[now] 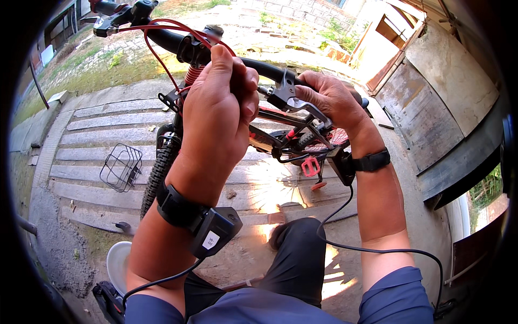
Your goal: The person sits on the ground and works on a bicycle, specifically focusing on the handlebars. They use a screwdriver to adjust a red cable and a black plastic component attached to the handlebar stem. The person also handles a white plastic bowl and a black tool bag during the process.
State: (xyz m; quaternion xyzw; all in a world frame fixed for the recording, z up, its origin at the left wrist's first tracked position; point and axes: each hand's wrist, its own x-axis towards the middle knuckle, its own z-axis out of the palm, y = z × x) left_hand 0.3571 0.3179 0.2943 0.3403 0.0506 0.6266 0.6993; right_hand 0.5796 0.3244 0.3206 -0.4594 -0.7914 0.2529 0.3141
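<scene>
A bicycle with a black handlebar (164, 40) and red cables (156, 62) stands in front of me. My left hand (218, 102) is closed, thumb up, in front of the handlebar's middle. The cables run behind its thumb tip, and whatever its fingers pinch is hidden from this side. At the right end of the bar, my right hand (334, 100) is closed around a silver brake lever (315, 109) and its clamp (283, 92), with the thumb lying on the lever. Another brake lever (102, 26) sits at the bar's left end.
Below the bar are the knobbly front tyre (158, 175) and a red pedal (310, 167). A black wire basket (129, 175) lies on the slatted ground to the left. Near my left elbow stands a white round object (116, 264). Worn boards (437, 92) lean at the right.
</scene>
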